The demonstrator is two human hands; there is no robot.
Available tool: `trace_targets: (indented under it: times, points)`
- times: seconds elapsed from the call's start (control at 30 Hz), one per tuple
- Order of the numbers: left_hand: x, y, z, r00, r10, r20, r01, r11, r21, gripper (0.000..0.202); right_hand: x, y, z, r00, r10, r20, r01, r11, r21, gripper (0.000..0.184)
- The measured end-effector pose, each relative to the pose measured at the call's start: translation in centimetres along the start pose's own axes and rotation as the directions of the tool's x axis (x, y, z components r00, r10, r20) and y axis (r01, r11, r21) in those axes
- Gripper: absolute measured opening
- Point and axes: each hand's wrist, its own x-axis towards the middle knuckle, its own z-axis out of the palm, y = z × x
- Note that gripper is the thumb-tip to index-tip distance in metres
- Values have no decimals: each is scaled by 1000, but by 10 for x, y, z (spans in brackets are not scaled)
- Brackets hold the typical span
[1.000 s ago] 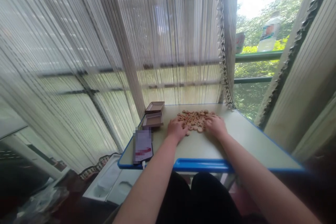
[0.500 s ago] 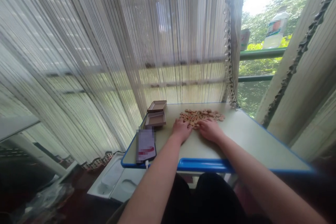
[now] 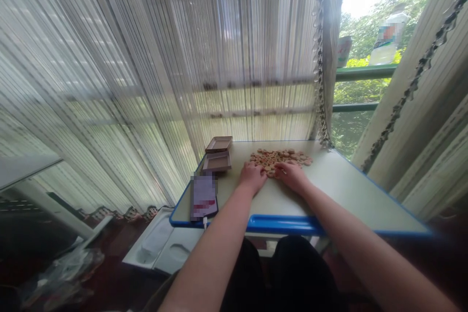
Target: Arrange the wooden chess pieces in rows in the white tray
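Observation:
Many small round wooden game pieces (image 3: 281, 156), some with reddish or greenish marks, lie in a loose heap on the pale table (image 3: 347, 204). My left hand (image 3: 253, 175) rests at the near left edge of the heap, its fingers curled in; what they close on is too small to make out. Opposite it, my right hand (image 3: 291, 175) pinches at a piece with thumb and forefinger at the near right edge. A few pieces sit in the narrow gap between both hands. The hands partly cover the nearest pieces.
Two shallow box halves (image 3: 217, 162) stand at the table's left back. A phone (image 3: 204, 197) with a white cable lies in front of them. String curtains (image 3: 256, 48) hang behind the table. A bottle (image 3: 387, 39) stands on the window rail. Below left is an open white box (image 3: 161, 243).
The view has shifted slightly. My right hand's fingers have drawn back a little from the pieces between the hands, showing more of them. My left hand stays nearly in place.

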Motion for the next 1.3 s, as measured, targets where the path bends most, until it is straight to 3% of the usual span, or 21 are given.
trace_targets:
  times: [0.2,0.37,0.5,0.77,1.17,1.3]
  points:
    - [1,3,-3,1000,11,19,-10,1000,-13,26,-1,2,-13,997,36,-75,-44,994,-99,22]
    - [1,3,-4,999,54,8,-54,998,-27,32,-9,-1,-30,991,71,113,-55,989,-141,25]
    - [3,2,-4,999,39,20,-38,999,-19,37,-12,-2,-35,989,51,138,-34,992,-121,29]
    - [5,1,-2,1000,-18,12,18,1000,3,39,-14,4,-38,982,-24,185,37,997,-66,17]
    - [3,1,-4,996,-91,17,92,994,-66,37,-15,4,-38,979,-9,203,19,999,-45,19]
    - [1,2,-9,994,-103,-25,101,992,-80,29,-16,2,-40,977,0,215,7,999,-32,20]
